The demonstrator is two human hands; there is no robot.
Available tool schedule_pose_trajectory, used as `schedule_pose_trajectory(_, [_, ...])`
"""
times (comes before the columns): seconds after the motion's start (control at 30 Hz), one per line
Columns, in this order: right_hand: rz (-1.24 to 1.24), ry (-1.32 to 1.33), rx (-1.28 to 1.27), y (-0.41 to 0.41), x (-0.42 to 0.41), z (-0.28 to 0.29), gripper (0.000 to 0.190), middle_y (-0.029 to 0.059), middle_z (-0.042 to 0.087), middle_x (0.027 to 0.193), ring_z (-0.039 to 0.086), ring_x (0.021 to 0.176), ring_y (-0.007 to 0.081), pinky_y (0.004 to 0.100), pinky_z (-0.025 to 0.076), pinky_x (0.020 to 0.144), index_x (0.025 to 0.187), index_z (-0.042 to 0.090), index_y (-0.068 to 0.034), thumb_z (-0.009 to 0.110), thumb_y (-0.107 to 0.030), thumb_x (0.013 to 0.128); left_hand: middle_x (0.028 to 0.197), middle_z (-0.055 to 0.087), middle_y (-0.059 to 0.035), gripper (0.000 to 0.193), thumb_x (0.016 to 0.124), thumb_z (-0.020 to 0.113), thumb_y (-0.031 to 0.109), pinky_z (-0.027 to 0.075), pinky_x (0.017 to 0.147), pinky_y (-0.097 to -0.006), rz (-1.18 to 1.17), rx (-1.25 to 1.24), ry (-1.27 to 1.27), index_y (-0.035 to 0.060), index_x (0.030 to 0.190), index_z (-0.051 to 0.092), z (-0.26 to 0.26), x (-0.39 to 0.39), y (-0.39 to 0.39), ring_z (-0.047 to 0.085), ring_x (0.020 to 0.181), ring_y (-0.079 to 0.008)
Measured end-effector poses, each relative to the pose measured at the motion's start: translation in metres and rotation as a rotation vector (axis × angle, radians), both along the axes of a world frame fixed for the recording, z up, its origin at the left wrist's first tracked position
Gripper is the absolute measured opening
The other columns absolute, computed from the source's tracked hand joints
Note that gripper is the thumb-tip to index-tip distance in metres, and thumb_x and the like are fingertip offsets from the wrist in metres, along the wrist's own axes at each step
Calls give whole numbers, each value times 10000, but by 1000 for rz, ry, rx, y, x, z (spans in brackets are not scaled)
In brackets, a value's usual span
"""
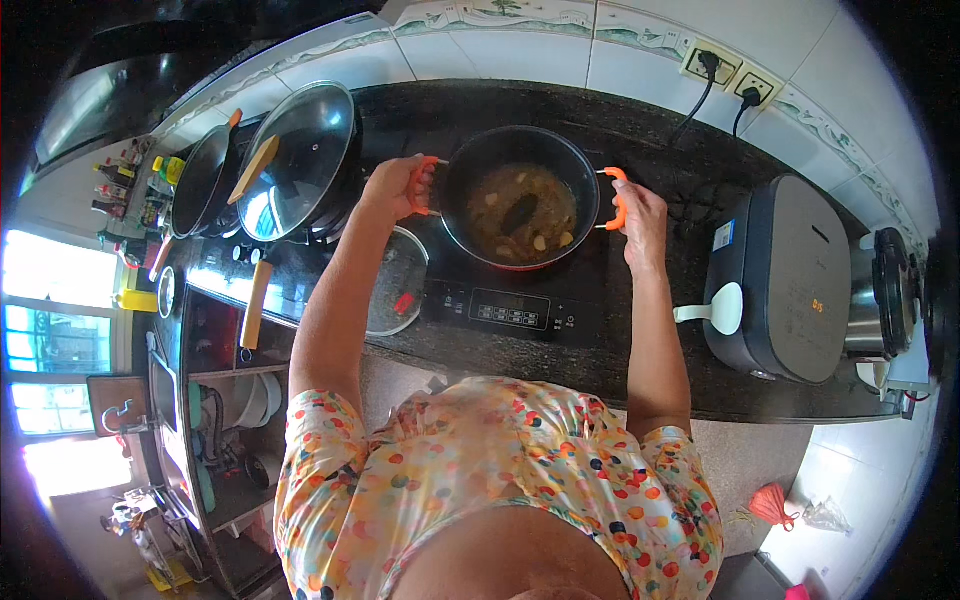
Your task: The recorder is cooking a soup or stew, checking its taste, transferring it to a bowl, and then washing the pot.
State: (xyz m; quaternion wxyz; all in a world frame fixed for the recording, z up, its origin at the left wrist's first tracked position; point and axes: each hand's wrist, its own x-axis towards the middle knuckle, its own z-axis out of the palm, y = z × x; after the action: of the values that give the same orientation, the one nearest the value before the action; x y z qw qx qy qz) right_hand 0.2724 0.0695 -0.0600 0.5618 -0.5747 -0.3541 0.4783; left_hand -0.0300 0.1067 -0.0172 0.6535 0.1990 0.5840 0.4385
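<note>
A dark two-handled pot (459, 214) is over the induction cooktop (517, 307), in front of me. My left hand (397, 187) grips its left orange handle, and my right hand (641, 217) holds the orange handle on the right. Brown broth (551, 199) with pale pieces and one dark lump covers the pot's bottom. Beside my left forearm lies a round glass lid (390, 289) with a red spot on it, partly hidden by that arm. Whether the pot's base touches the cooktop I cannot tell.
A large glass-lidded pan (300, 157) and a frying pan (202, 184) stand at the left. To the right sits a grey rice cooker (795, 277) with a white rice paddle (724, 309) at its side. Two plugs (709, 64) with black cords are in the wall sockets.
</note>
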Motion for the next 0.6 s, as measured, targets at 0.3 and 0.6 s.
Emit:
schedule_pose_trajectory(0.3, [45,122,125,-5,-7,17,212,8,529,695,439,594,60,186,347,560,890,592,30,572,-84,712,505,318,39,226,863,407,241,193,338,-203,120,15,-200,70,722,451,16,-2,-58,247,380,-58])
schedule_pose_trajectory(0.6, [283,180,137,-35,-47,38,216,13,522,703,449,625,65,186,351,575,899,593,31,561,-82,718,443,275,57,282,846,437,316,169,299,-193,350,77,-169,101,665,453,47,-22,-159,231,332,-50])
